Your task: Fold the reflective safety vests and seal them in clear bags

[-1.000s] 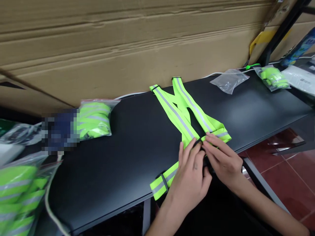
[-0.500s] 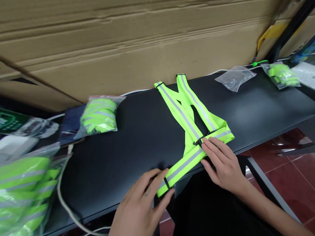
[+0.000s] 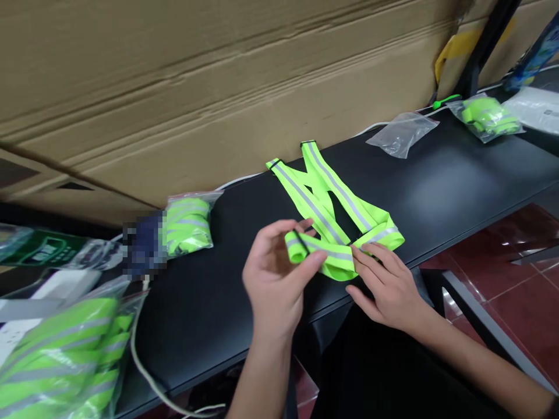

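Note:
A neon-yellow reflective vest (image 3: 345, 195) made of straps with grey stripes lies on the black desk. Its two shoulder straps point toward the cardboard, and black buckles sit on them. My left hand (image 3: 279, 267) is closed on the waist strap's left end, near its black slider, and holds that end raised and folded over toward the middle. With fingers stretched out flat, my right hand (image 3: 384, 282) presses on the waist strap near the centre, where the shoulder straps meet it. Part of the strap is hidden under those fingers.
Bagged neon vests stand at the left (image 3: 188, 227), the front left (image 3: 56, 355) and the far right (image 3: 489, 116). A clear plastic bag (image 3: 402, 135) lies at the back of the black desk (image 3: 231, 256). Cardboard (image 3: 244, 105) walls the rear; a white cable (image 3: 144, 366) hangs over the front edge.
My left hand has lifted the waist strap's left end off the desk edge and folded it inward, up and to the right. My right hand stays pressed on the strap. The view has shifted slightly.

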The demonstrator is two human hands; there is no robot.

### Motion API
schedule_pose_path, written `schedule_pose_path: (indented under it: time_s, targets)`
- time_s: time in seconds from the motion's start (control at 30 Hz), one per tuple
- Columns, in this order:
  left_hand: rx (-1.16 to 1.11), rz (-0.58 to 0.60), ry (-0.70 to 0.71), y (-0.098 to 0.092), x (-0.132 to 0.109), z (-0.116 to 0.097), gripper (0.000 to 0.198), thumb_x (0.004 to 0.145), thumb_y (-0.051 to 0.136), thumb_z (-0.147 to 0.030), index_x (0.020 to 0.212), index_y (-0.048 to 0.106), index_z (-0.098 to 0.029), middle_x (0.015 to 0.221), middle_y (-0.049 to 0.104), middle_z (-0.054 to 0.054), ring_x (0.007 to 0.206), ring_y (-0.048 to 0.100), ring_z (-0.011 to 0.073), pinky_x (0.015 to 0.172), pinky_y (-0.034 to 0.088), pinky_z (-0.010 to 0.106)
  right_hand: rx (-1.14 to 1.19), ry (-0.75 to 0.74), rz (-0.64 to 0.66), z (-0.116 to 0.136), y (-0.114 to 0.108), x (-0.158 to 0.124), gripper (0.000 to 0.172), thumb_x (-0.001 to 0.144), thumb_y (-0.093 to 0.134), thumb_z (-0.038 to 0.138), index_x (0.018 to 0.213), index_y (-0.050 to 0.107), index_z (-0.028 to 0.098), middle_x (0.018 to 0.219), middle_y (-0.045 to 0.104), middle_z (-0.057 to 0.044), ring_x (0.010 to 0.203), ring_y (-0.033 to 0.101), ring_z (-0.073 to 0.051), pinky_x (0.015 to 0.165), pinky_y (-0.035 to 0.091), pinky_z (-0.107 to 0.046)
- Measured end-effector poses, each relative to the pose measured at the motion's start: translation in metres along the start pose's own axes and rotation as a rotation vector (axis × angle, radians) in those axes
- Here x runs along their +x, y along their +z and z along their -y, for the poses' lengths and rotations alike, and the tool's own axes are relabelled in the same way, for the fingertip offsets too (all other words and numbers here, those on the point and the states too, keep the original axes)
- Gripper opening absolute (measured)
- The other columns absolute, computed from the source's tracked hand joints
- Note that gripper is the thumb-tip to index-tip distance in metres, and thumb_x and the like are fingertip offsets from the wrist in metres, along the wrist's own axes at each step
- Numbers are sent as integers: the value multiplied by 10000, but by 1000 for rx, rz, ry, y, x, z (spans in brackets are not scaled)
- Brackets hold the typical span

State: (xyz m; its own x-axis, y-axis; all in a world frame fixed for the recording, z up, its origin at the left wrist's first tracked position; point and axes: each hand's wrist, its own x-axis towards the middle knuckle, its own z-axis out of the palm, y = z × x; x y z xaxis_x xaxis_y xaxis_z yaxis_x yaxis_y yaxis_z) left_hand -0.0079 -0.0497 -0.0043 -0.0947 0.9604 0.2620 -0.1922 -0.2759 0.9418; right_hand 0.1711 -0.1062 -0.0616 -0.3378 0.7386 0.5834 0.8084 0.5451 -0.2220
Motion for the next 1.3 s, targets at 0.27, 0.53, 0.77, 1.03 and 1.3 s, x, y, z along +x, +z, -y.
schedule_pose_path:
  time_s: [0.27,0.53,0.77,1.03,1.3]
  targets:
    - [127,325,-74,83,34,25,376,705,868,-243,1031,685,-203,977,684,39,722,653,138,568,534,236,23,-6,-50,-3,6,-6,249,938,593,299,1030,717,103,1077,755,-140,1146,648,-293,1077,504,-446]
    - [-93,147,-72,62,25,16,288,819,708,-392,1025,683,-191,849,625,22,447,418,56,378,303,207,23,-12,-26,-9,7,-9,434,978,553,369,1284,647,77,1371,651,-144,1207,631,-258,1106,486,-397]
    - [-209,-224,-85,9,-19,16,408,706,573,-505,898,685,-163,498,416,-31,451,346,126,444,354,264,37,-6,-24,-9,9,-7,425,983,557,382,1276,659,91,1402,633,-117,1216,622,-256,1115,472,-396]
    - [-163,-322,-129,-8,-69,18,396,629,689,-312,1015,621,-254,827,550,-3,841,530,172,908,505,344,21,-15,-20,-10,9,-9,444,959,585,386,1286,660,94,1411,626,-114,1228,616,-272,1101,486,-411]
    - [-37,-315,16,-7,-75,30,386,786,762,-335,1124,577,-317,891,494,-25,882,556,162,935,553,436,18,-4,-47,-9,8,-9,432,932,626,356,1294,654,121,1360,666,-111,1203,632,-274,1060,509,-420]
